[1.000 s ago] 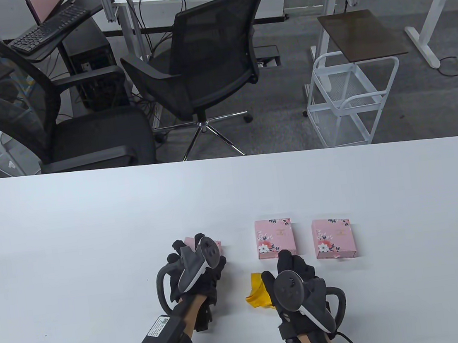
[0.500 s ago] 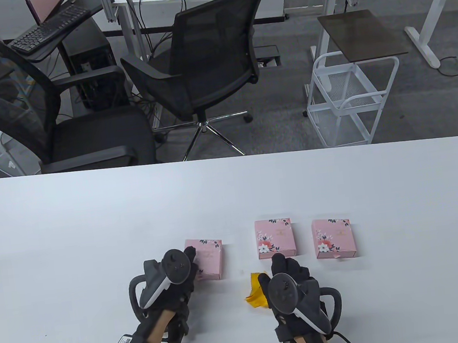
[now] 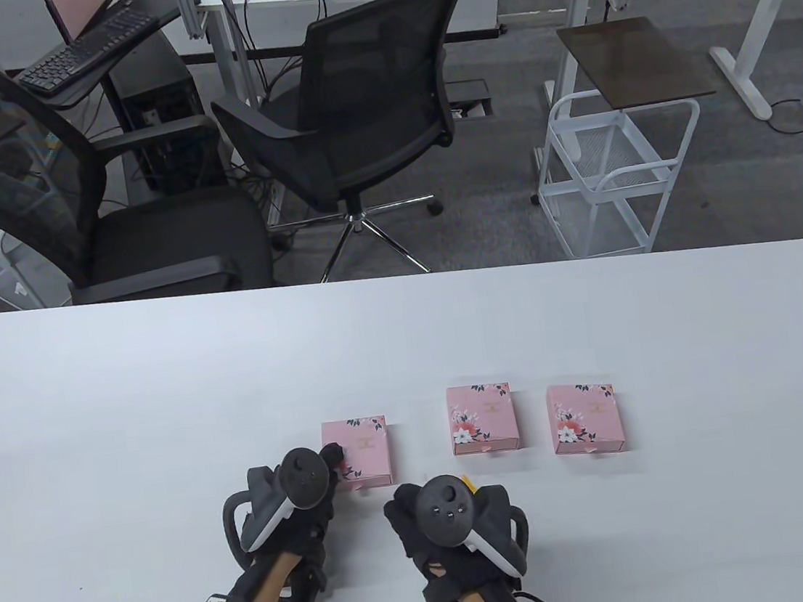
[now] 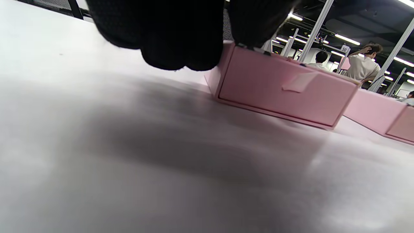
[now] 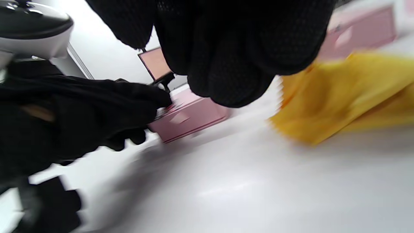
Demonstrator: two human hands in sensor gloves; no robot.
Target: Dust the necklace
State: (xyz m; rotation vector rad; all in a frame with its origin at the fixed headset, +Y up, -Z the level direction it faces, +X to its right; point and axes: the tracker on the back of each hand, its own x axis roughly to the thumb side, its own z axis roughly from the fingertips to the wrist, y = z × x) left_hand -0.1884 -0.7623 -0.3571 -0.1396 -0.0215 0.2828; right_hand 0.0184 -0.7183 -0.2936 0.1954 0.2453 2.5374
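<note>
Three pink floral boxes lie in a row on the white table. No necklace shows. My left hand pinches the near-left corner of the left box. In the left wrist view its thumb rests on the top of this box and the other fingers curl beside it. My right hand hovers just right of the left hand with fingers curled and nothing in them. A yellow cloth lies on the table beside it, only a tip peeking past the tracker.
The middle box and the right box stand to the right, drawers closed. Two black office chairs and a white wire cart stand beyond the table's far edge. People sit far off.
My right hand has swung left over the yellow cloth, toward the left box. My left hand slid back off the box top to its near-left corner, and the box has straightened.
</note>
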